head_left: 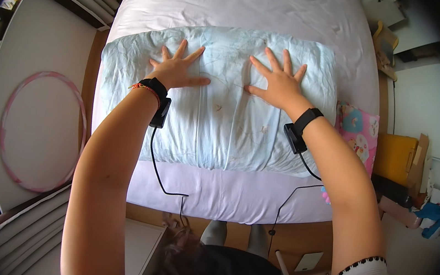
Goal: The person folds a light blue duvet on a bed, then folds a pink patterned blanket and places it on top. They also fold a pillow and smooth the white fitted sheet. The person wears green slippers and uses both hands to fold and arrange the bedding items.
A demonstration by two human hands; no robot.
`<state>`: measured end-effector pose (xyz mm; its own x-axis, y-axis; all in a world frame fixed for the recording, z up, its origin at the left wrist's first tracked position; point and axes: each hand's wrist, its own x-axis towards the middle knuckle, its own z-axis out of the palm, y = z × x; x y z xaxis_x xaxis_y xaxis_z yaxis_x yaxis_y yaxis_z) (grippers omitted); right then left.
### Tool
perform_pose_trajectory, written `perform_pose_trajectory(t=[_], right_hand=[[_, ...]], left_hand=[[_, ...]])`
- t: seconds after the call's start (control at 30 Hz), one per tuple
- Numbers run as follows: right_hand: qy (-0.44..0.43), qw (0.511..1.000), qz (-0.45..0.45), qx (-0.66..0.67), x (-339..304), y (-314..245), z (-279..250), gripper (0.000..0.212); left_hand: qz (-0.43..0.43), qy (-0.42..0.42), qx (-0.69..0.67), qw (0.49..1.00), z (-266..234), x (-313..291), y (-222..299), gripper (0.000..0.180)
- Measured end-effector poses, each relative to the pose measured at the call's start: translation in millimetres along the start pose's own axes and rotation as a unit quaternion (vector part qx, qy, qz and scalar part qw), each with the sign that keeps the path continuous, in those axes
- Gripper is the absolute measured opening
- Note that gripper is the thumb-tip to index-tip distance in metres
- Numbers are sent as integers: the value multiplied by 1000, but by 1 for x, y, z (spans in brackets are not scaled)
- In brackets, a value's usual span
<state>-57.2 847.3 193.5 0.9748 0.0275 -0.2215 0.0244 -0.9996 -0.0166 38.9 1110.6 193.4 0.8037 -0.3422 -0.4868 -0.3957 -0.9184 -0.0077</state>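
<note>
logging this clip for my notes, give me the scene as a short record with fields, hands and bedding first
left hand: open, fingers spread, palm down on the bedding
right hand: open, fingers spread, palm down on the bedding
bedding: light blue, a wide bundle, lying across the bed
bed: pale sheet, wrinkled beyond the bedding
wrists: black strap with a cabled device on each
left side: pink and white hoop against a pale panel
right side: pink patterned cloth item beside the bedding; yellow case farther right
</note>
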Motion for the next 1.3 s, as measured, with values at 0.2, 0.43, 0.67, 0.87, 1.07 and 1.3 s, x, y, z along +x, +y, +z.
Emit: perform_pose_trajectory(t=[0.2,0.43,0.67,0.87,1.07,1.3], right_hand=[[-62,997,-15,41,24,22,44,82],[-64,998,-11,19,46,36,73,89],[-97,994,41,-13,41,22,52,94],[-100,989,94,-52,36,15,14,76],[53,985,49,157,-43,86,-18,73],[4,991,-89,95,-102,71,-25,82]], left_hand=[[2,-18,-41,999,20,17,-11,103],[11,66,-26,997,44,24,-25,102],[-73,8,1,997,22,9,8,96],[-35,17,5,999,-5,-18,-13,81],[-115,9,-30,993,-14,-120,-150,86],[-12,122,-39,992,4,-133,-123,91]])
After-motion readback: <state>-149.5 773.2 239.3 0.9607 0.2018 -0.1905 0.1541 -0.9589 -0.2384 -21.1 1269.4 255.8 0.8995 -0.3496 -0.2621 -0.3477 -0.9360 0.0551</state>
